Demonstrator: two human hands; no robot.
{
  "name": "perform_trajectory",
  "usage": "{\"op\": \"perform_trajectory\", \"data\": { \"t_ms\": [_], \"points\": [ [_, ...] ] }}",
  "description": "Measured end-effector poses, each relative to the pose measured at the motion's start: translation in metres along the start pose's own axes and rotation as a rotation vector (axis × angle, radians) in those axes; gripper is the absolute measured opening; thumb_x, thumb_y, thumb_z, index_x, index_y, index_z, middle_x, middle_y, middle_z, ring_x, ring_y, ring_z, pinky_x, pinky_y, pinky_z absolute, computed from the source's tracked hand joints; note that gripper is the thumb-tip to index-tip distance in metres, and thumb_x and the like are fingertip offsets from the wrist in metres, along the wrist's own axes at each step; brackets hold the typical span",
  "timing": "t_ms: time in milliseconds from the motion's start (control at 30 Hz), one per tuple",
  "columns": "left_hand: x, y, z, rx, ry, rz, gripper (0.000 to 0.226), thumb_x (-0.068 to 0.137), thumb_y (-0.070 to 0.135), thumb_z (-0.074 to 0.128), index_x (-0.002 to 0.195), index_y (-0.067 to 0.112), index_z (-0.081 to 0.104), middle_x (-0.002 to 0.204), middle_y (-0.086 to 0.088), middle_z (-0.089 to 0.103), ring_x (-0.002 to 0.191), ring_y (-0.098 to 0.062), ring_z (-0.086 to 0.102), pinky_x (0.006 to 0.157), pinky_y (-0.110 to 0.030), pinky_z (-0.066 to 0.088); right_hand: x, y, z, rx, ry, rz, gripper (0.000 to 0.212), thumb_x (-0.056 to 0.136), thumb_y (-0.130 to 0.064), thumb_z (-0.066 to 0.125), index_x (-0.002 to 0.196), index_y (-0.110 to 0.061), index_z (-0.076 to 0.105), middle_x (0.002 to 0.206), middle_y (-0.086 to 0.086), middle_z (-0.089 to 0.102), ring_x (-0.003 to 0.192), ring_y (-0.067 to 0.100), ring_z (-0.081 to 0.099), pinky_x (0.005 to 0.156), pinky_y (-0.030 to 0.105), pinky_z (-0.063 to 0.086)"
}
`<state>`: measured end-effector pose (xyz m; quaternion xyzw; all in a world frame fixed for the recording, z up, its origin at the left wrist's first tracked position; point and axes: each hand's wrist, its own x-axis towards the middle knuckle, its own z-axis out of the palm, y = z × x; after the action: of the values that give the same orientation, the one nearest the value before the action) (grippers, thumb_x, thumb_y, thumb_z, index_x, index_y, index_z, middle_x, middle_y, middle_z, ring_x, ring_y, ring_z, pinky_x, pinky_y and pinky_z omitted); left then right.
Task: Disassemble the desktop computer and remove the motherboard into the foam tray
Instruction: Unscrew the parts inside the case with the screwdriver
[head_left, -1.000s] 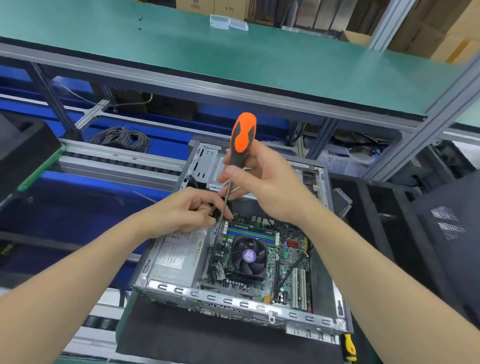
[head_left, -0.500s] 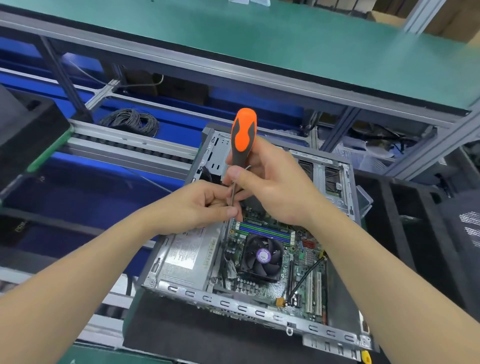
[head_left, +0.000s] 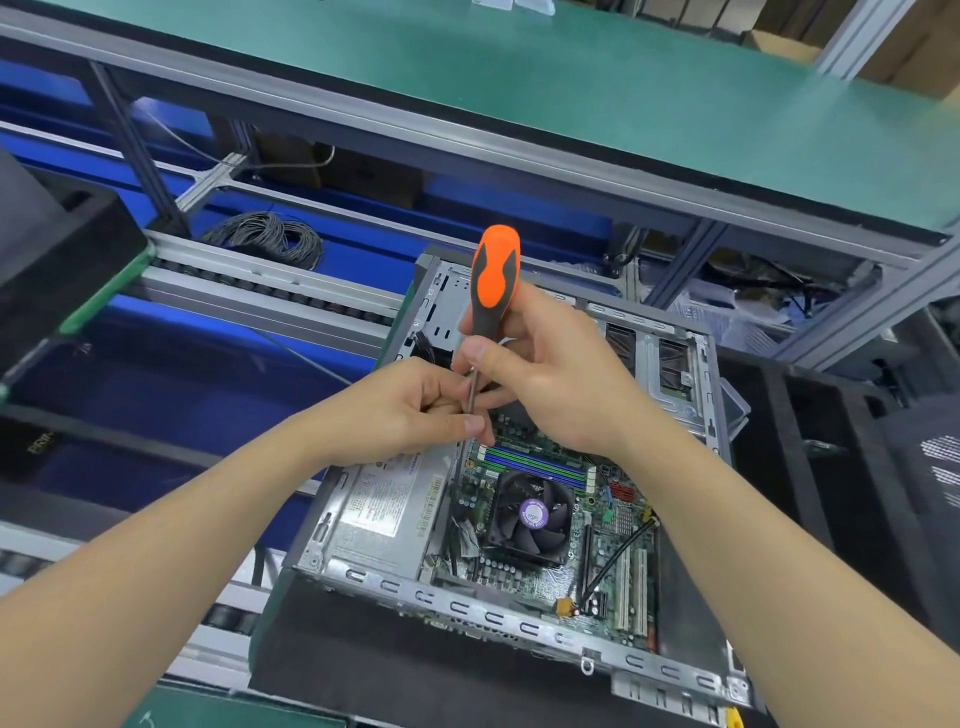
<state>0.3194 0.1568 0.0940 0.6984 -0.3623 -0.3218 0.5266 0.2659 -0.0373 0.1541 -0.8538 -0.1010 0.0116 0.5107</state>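
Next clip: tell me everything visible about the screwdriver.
The screwdriver has a fat orange handle with dark grey grip panels, rubbery-looking, and a thin bare metal shaft. It stands nearly upright above the open case, handle up. The right hand grips the handle's lower part; the left hand pinches the shaft lower down. The tip is hidden behind the left hand.

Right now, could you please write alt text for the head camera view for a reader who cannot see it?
The right hand grips an orange-and-black screwdriver nearly upright over an open desktop computer case, while the left hand pinches its metal shaft. The motherboard with its black fan sits inside the case.
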Motion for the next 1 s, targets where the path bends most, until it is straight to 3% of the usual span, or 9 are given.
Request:
{"op": "perform_trajectory", "data": {
  "t_ms": [100,200,267,367,500,600,733,833,1000],
  "points": [
    [0.001,-0.002,0.002,0.015,0.007,0.011,0.035,0.101,0.031,0.065,0.073,0.050,0.072,0.055,-0.019,0.030,0.079,-0.060,0.062,0.093,-0.051,0.058,0.000,0.001,0.002,-0.027,-0.013,0.007,0.010,0.094,-0.033,0.059,0.102,-0.027,0.057,0.092,-0.004,0.073,0.081,0.023,0.075,0.073,0.052,0.063],
    [0.002,-0.004,0.001,0.031,0.005,0.025,0.028,0.100,0.032,0.067,0.077,0.047,0.072,0.054,-0.004,0.027,0.062,-0.051,0.053,0.097,-0.057,0.054,0.000,0.000,0.002,-0.025,-0.010,0.009,0.010,0.095,-0.030,0.060,0.103,-0.024,0.057,0.092,-0.002,0.074,0.081,0.022,0.075,0.072,0.051,0.063],
    [0.002,-0.005,0.000,0.009,-0.008,0.043,0.024,0.101,0.027,0.067,0.084,0.042,0.074,0.054,0.000,0.025,0.055,-0.045,0.046,0.094,-0.050,0.057,0.000,-0.003,0.001,0.009,-0.002,0.015,0.010,0.094,-0.030,0.060,0.103,-0.024,0.058,0.091,-0.001,0.074,0.081,0.022,0.075,0.069,0.047,0.065],
    [0.001,-0.005,-0.003,-0.040,-0.012,0.065,0.013,0.101,0.019,0.067,0.104,0.025,0.078,0.054,0.005,0.027,0.047,-0.018,0.036,0.061,-0.018,0.048,0.001,-0.008,-0.001,0.024,0.021,0.006,0.009,0.094,-0.029,0.060,0.103,-0.025,0.058,0.090,-0.001,0.074,0.082,0.022,0.075,0.066,0.046,0.065],
    [0.001,-0.007,-0.004,-0.047,-0.008,0.057,0.014,0.100,0.017,0.066,0.110,0.015,0.075,0.054,0.003,0.027,0.048,-0.017,0.028,0.056,-0.022,0.038,0.003,-0.017,-0.005,0.001,0.037,-0.019,0.013,0.097,-0.026,0.061,0.107,-0.019,0.058,0.092,0.000,0.074,0.083,0.022,0.076,0.069,0.048,0.065],
    [0.003,-0.009,-0.004,-0.049,-0.018,0.052,0.013,0.101,0.015,0.066,0.110,0.015,0.075,0.052,0.000,0.029,0.047,-0.025,0.033,0.088,-0.030,0.041,0.003,-0.022,-0.008,0.012,0.040,-0.026,0.016,0.099,-0.024,0.060,0.110,-0.013,0.056,0.092,0.003,0.074,0.080,0.023,0.077,0.068,0.045,0.065],
    [0.002,-0.007,-0.003,-0.082,-0.040,0.065,0.013,0.098,0.017,0.067,0.108,0.014,0.075,0.054,-0.002,0.028,0.047,-0.020,0.029,0.055,-0.032,0.035,0.001,-0.029,-0.012,0.029,0.034,-0.027,0.007,0.102,-0.019,0.060,0.108,-0.020,0.057,0.094,0.005,0.073,0.081,0.024,0.077,0.069,0.044,0.065],
    [0.002,-0.006,-0.003,-0.102,-0.058,0.080,0.014,0.097,0.016,0.067,0.108,0.012,0.075,0.054,-0.005,0.028,0.048,-0.020,0.028,0.053,-0.030,0.033,-0.002,-0.034,-0.016,0.056,0.051,-0.020,0.012,0.103,-0.015,0.060,0.104,-0.027,0.057,0.095,0.007,0.073,0.081,0.023,0.077,0.069,0.042,0.065],
    [0.002,-0.004,-0.003,-0.109,-0.107,0.098,0.022,0.091,0.005,0.061,0.109,0.009,0.074,0.055,0.000,0.029,0.047,-0.016,0.025,0.059,-0.028,0.038,-0.009,-0.042,-0.025,0.055,0.074,-0.005,0.007,0.104,-0.014,0.059,0.110,-0.012,0.057,0.095,0.008,0.074,0.081,0.023,0.077,0.070,0.042,0.066]
  ]
}}
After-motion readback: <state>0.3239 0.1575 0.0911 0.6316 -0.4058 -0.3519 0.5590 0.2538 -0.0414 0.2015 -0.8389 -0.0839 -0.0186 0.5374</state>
